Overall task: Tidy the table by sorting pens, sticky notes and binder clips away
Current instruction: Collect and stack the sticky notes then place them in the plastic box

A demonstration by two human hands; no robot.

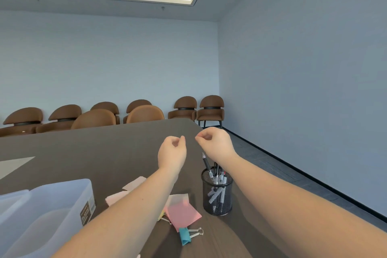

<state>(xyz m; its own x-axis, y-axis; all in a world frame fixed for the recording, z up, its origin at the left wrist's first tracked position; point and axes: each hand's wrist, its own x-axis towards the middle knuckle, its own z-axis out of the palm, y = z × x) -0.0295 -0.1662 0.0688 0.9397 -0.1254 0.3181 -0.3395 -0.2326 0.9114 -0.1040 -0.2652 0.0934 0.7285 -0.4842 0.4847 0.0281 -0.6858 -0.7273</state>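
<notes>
My left hand (pixel 172 150) and my right hand (pixel 215 142) are raised above the dark table (pixel 83 148), fingers curled loosely, holding nothing. A black mesh pen cup (pixel 217 197) stands below my right forearm with several pens (pixel 207 165) in it. Pink sticky notes (pixel 183 213) lie left of the cup, with paler notes (pixel 134 183) further left, partly hidden by my left forearm. A teal binder clip (pixel 185 235) lies near the front edge. Part of a yellow clip (pixel 162 216) peeks out beside my left arm.
A translucent plastic storage box (pixel 62 205) with compartments sits at the front left. A pale sheet (pixel 14 164) lies at the far left of the table. Brown chairs (pixel 144 114) line the far side. The table's right edge drops to the floor by the wall.
</notes>
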